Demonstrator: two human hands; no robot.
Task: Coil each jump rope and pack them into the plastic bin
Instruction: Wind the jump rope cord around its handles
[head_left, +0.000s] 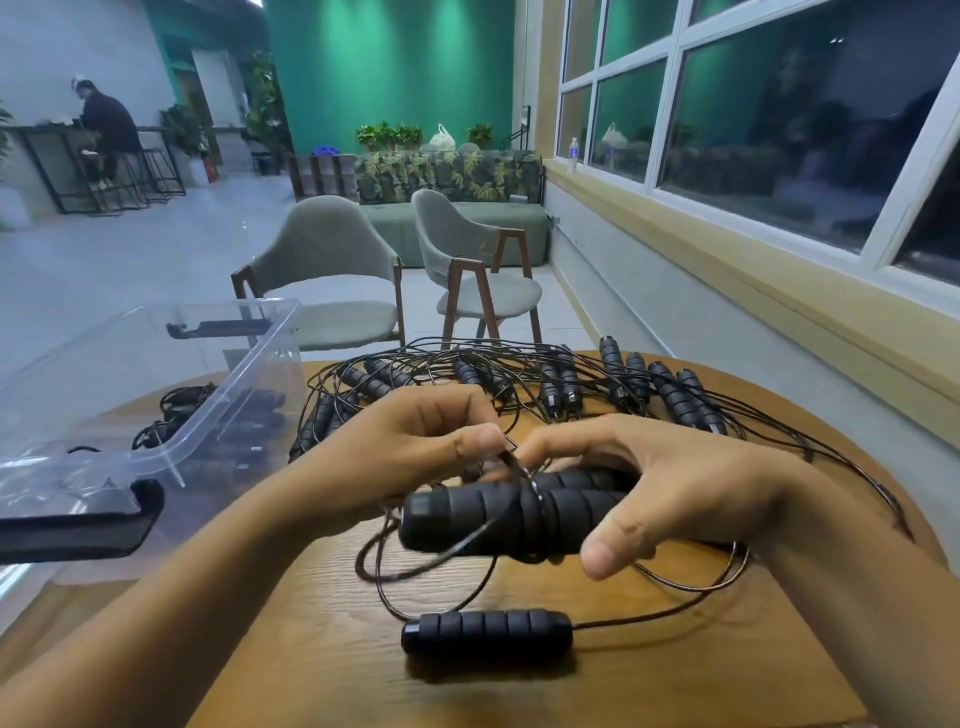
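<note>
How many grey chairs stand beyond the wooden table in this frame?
2. The left chair stands just behind the plastic bin; the right chair stands beside it, nearer the windows. Bar stools far left not counted.

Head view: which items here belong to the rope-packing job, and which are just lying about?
Job: handle pair with its cord wound round it, loose handle, tangled rope pile, plastic bin, coiled ropes inside it.
Lying about: two chairs, sofa, water bottle, white bag.
</note>
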